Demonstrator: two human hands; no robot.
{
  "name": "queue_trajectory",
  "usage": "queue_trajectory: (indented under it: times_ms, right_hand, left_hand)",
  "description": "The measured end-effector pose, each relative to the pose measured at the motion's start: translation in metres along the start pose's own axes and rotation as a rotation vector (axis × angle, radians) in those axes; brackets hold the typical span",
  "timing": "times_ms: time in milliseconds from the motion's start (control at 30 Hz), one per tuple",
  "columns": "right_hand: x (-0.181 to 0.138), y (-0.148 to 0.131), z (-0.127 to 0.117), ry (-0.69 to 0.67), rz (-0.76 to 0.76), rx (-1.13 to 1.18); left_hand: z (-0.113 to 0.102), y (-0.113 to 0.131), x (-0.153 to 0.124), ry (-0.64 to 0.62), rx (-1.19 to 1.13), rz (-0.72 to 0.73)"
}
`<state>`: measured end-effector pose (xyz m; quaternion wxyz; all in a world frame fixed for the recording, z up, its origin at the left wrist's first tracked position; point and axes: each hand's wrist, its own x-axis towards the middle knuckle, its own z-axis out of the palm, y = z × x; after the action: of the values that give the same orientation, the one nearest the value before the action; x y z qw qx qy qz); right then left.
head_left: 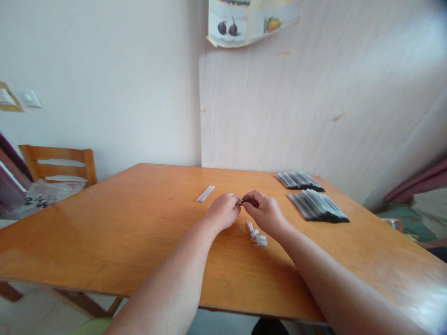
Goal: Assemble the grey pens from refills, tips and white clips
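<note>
My left hand [224, 210] and my right hand [263, 211] meet above the middle of the table, fingertips almost touching. Both are closed in a pinch on a small, thin dark piece [241, 202] that bridges the gap between them. Its kind is too small to make out, and the fingers cover most of it. Just below my right hand lie several small white pieces [256, 235], loosely scattered. Beyond my left hand, a little to its left, is a small flat group of white strips [206, 193].
Two flat stacks of slim clear sticks with black ends, a nearer one [316, 205] and a farther one [299, 180], lie on the wooden table [132, 232] at right. A wooden chair [63, 154] stands at left. The wall [139, 93] rises behind the table.
</note>
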<state>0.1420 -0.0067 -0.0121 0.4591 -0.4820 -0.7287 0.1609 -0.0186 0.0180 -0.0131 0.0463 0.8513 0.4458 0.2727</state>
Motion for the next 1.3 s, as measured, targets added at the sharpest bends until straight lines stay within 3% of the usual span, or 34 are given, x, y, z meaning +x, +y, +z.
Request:
queue_trajectory:
  times_ms: [333, 600, 1033, 1167, 1300]
  right_hand:
    - [-0.001, -0.002, 0.001, -0.015, 0.038, 0.073]
    - [-0.001, -0.007, -0.005, -0.053, 0.090, -0.064]
    - [-0.003, -0.010, -0.008, -0.062, -0.051, -0.204]
    - [-0.002, -0.011, -0.008, 0.005, -0.025, -0.133]
    - [-0.002, -0.011, -0.010, 0.125, 0.012, -0.091]
  left_hand:
    - [0.001, -0.001, 0.000, 0.000, 0.004, 0.003]
    - [0.001, 0.000, -0.001, 0.004, 0.001, -0.001]
    - [-0.005, 0.008, -0.002, 0.009, -0.052, -0.011]
    - [-0.005, 0.008, 0.001, 0.067, -0.220, -0.034]
    - [-0.006, 0.012, 0.004, 0.113, -0.667, -0.189]
